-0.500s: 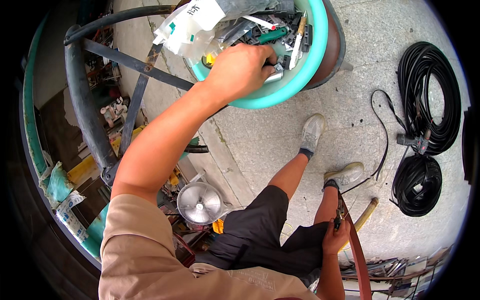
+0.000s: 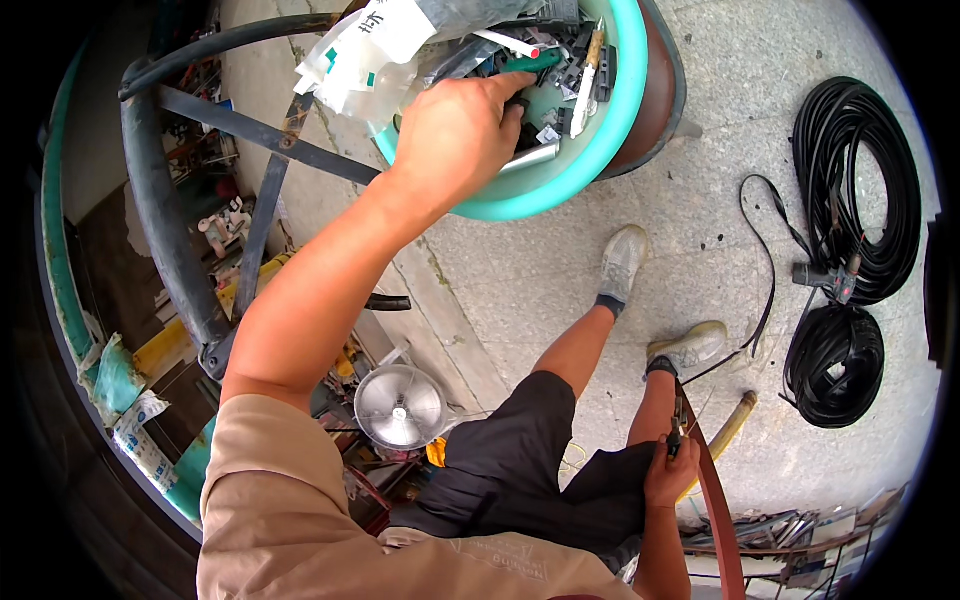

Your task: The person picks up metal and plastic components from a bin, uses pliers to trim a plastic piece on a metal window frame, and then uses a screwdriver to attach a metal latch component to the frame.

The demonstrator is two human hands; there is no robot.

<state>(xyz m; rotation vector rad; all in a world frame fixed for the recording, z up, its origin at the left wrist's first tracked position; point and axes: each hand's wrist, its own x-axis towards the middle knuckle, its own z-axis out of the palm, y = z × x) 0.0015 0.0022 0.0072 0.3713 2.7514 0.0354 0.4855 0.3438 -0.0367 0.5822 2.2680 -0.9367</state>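
My left hand (image 2: 455, 135) reaches into a turquoise basin (image 2: 625, 110), index finger stretched and thumb apart from it; the other fingers are mostly hidden. Small dark and grey plastic parts lie about the fingertips. By the index finger is a green-handled piece (image 2: 532, 62), and below the thumb lies a silver cylinder (image 2: 532, 157). A pointed white-and-tan tool (image 2: 588, 85) leans at the basin's right side. Down by my leg, my right hand (image 2: 672, 475) is closed round a dark pliers-like tool (image 2: 677, 432), beside a reddish-brown bar (image 2: 715, 505).
Clear plastic bags (image 2: 365, 65) fill the basin's left side. A dark metal frame (image 2: 165, 220) stands at left, with a round fan (image 2: 400, 407) below. Coiled black cable (image 2: 805, 120) and a power tool (image 2: 828, 280) lie on the right floor. A yellowish pole (image 2: 728, 435) is near my right hand.
My left hand has shifted slightly left and up off the silver cylinder, which shows more now. Its index finger has stretched out toward the green piece. My right hand stays put.
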